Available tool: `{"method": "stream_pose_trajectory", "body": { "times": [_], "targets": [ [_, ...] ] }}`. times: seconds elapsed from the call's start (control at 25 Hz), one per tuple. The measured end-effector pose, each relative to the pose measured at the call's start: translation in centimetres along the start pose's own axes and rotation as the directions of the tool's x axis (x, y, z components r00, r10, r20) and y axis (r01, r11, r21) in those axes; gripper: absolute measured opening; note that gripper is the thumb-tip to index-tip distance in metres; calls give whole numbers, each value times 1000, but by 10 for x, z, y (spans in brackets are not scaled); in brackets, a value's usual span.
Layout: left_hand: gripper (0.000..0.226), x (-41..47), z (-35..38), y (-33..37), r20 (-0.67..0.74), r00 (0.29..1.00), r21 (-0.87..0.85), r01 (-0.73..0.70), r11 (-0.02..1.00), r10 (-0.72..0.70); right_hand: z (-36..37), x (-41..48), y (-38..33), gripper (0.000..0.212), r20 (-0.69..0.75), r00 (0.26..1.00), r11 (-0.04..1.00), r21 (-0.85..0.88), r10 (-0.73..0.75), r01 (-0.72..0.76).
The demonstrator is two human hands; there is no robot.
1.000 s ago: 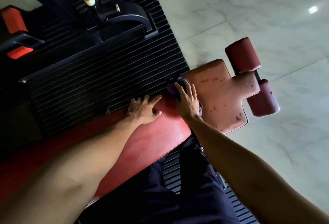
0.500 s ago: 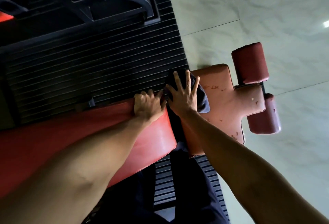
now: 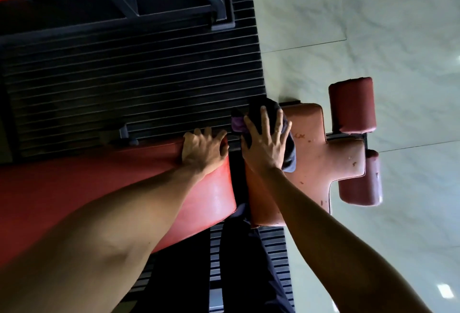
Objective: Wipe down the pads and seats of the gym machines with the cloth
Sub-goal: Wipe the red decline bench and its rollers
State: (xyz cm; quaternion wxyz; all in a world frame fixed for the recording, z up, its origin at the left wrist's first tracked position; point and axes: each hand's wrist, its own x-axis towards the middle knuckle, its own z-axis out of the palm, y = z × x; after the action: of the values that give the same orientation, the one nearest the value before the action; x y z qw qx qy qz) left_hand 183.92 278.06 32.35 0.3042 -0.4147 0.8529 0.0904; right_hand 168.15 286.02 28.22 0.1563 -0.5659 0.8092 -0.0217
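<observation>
Red seat pad (image 3: 321, 161) is the one we are wiping now. Our right hand (image 3: 263, 148) lies flat, fingers spread, pressing the dark cloth (image 3: 290, 161) onto the pad's far left corner. Our left hand (image 3: 202, 151) curls over the end of the long red pad (image 3: 99, 188). Next we should slide the cloth right, toward the round rollers (image 3: 352, 105). We see no boxes or bins.
</observation>
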Motion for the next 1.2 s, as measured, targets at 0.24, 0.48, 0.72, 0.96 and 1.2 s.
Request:
{"method": "stream_pose_trajectory", "body": {
  "times": [0.24,0.48,0.72,0.96,1.2],
  "targets": [
    [58,3,6,0,-13,1000,-11,14,1000,-14,-34,81,18,57,245,969,993,-118,30,0],
    [59,3,7,-1,-22,1000,-23,15,1000,-16,-47,59,67,60,96,980,979,-118,176,-164],
    [59,2,6,-1,-44,999,-30,15,999,-16,-27,61,1,48,88,996,998,-65,12,-6],
    [60,3,6,-1,-51,999,-16,17,1000,-18,-40,47,76,42,-50,990,991,1,132,-132],
    [56,3,4,0,-69,998,-4,5,1000,-5,-10,16,0,41,-78,987,986,102,138,-130]
  ]
}}
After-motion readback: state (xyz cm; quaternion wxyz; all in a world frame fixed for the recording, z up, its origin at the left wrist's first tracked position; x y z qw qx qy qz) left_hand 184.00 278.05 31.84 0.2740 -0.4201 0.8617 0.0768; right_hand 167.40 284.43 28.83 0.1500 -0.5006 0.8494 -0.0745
